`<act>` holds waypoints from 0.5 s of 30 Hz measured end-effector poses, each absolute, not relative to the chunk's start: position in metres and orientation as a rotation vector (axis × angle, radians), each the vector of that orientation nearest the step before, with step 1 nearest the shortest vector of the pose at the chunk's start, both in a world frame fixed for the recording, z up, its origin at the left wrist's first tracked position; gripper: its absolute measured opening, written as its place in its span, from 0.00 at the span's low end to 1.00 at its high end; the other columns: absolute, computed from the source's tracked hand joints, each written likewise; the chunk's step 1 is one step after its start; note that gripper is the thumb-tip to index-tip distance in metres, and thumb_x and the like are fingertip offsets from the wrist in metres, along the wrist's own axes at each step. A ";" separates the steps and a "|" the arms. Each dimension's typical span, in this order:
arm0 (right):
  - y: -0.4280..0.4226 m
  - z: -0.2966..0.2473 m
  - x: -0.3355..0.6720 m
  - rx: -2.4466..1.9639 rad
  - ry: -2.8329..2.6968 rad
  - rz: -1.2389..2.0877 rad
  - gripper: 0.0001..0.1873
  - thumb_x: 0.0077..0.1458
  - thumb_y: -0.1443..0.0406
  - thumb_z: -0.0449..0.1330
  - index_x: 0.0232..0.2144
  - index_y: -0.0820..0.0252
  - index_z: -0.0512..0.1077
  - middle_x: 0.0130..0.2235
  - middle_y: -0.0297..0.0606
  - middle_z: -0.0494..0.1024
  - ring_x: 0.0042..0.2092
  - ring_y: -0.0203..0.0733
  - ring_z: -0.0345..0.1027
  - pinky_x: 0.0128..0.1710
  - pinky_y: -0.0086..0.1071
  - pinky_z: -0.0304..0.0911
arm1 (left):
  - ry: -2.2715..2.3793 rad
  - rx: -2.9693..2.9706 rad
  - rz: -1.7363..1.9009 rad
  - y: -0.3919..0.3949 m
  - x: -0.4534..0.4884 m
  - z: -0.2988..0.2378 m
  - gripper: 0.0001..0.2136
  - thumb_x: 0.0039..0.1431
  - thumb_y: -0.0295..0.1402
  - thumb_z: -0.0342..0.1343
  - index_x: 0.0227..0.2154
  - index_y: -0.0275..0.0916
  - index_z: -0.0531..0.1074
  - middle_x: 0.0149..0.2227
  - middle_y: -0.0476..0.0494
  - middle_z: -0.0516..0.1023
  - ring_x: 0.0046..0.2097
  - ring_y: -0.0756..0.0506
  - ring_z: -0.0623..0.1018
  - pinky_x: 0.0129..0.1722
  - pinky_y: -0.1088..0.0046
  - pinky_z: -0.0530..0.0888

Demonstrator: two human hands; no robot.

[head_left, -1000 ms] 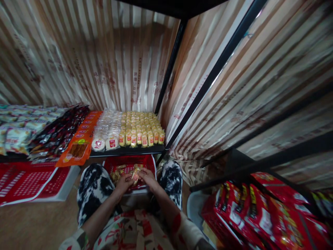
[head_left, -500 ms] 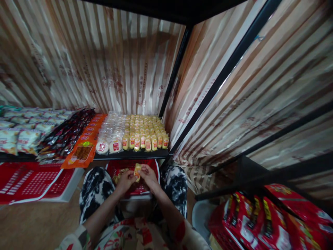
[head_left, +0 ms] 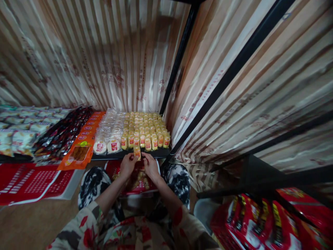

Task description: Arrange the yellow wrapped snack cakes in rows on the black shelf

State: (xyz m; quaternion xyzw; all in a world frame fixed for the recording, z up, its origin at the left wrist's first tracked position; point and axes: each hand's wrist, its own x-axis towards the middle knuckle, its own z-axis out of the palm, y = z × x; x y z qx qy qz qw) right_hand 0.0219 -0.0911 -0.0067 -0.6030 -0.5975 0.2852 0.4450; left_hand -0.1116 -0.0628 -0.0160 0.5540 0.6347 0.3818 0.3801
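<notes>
Both my hands pinch one small yellow snack packet (head_left: 137, 151) at the front edge of a low black shelf (head_left: 130, 155). My left hand (head_left: 127, 165) grips its left side, my right hand (head_left: 151, 166) its right side. The packet stands just in front of rows of the same yellow packets (head_left: 144, 130) on the shelf. Below my hands, between my knees, sits a red basket (head_left: 135, 182) with several more yellow packets in it.
Round clear-wrapped cakes (head_left: 108, 133), orange packs (head_left: 83, 142), dark packs (head_left: 62, 133) and pale bags (head_left: 18, 132) fill the shelf leftward. Flat red baskets (head_left: 31, 180) lie on the floor at left. Red snack bags (head_left: 273, 222) hang at right. Black shelf posts (head_left: 179, 59) rise ahead.
My hands lifted a yellow packet out of the red basket and carried it forward to the shelf's front edge. The view tilted slightly.
</notes>
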 end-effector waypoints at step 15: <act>-0.038 -0.021 0.039 -1.553 -1.488 0.923 0.28 0.49 0.70 0.52 0.54 0.54 0.63 0.24 0.29 0.73 0.24 0.34 0.65 0.30 0.26 0.60 | 1.725 1.405 0.966 -0.036 -0.085 -0.013 0.11 0.48 0.36 0.55 0.32 0.35 0.73 0.29 0.45 0.72 0.32 0.47 0.71 0.35 0.73 0.67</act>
